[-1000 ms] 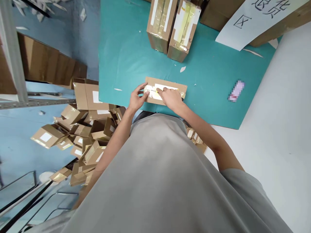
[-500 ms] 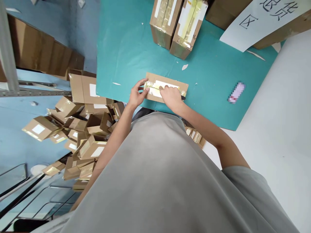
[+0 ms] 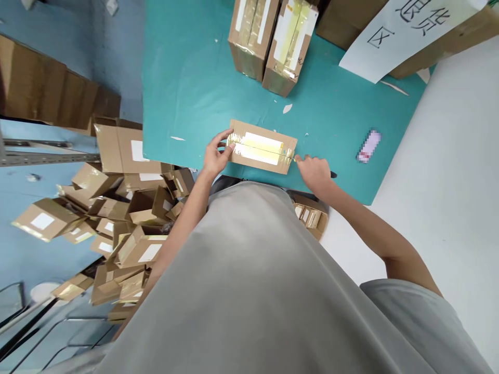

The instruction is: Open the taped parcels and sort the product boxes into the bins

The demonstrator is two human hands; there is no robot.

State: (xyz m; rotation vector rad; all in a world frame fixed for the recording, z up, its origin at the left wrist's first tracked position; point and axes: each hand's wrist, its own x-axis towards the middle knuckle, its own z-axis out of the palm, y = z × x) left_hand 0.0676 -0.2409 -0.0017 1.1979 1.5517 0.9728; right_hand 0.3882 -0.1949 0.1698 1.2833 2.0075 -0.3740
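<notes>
A small taped cardboard box (image 3: 268, 162) lies flat near the front edge of the green table. A white label and shiny tape run along its top, with a thin straight line down the middle. My left hand (image 3: 216, 154) grips the box's left end, thumb on top and fingers at the far corner. Just past the right end, my right hand (image 3: 315, 173) is closed around a box cutter (image 3: 333, 175). Its dark rear end sticks out behind the fist, and its thin tip points back at the box; the palm hides the rest.
Two taller taped cartons (image 3: 249, 47) stand at the back of the green table (image 3: 183, 78). A white paper sign (image 3: 390, 41) leans at the far right, and a blurred pinkish item (image 3: 369, 146) lies below it. Opened cartons (image 3: 136, 208) are heaped on the floor at left.
My right hand has drawn the box cutter along the box top to the right, off its end. The label is uncovered with a line through it. My left hand keeps its hold.
</notes>
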